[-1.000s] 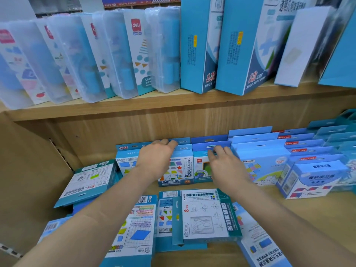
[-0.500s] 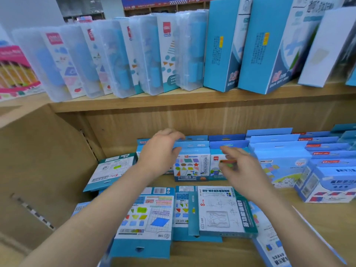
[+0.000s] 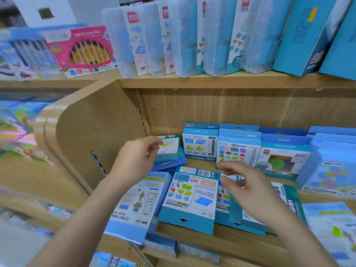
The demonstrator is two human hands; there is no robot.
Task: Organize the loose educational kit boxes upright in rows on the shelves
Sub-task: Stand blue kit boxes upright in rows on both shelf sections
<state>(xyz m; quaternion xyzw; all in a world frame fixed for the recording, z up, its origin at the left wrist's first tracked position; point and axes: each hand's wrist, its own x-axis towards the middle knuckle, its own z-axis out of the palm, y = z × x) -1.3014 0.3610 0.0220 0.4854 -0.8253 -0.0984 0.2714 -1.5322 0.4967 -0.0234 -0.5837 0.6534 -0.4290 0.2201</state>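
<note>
On the lower shelf [image 3: 221, 239], blue kit boxes stand upright in a row at the back: one with shapes [image 3: 200, 146], one with coloured figures [image 3: 238, 151], one with a green patch [image 3: 283, 158]. A teal box [image 3: 170, 149] leans at the row's left end; my left hand [image 3: 138, 157] pinches its left edge with curled fingers and thumb. Several boxes lie flat in front, among them a blue one with a grid [image 3: 190, 197] and another overhanging the shelf edge [image 3: 138, 207]. My right hand [image 3: 250, 189] hovers above the flat boxes, fingers loose, holding nothing.
A wooden side panel [image 3: 92, 135] closes the shelf on the left. Clear plastic cases [image 3: 173, 39] and tall blue boxes [image 3: 304, 35] stand on the upper shelf. More upright blue boxes [image 3: 331, 160] fill the right. A pink toy box [image 3: 86, 49] sits far left.
My left hand left the upright row and went left to the teal box. My right hand drew back from the row and now hovers over the flat boxes. The view swung left.
</note>
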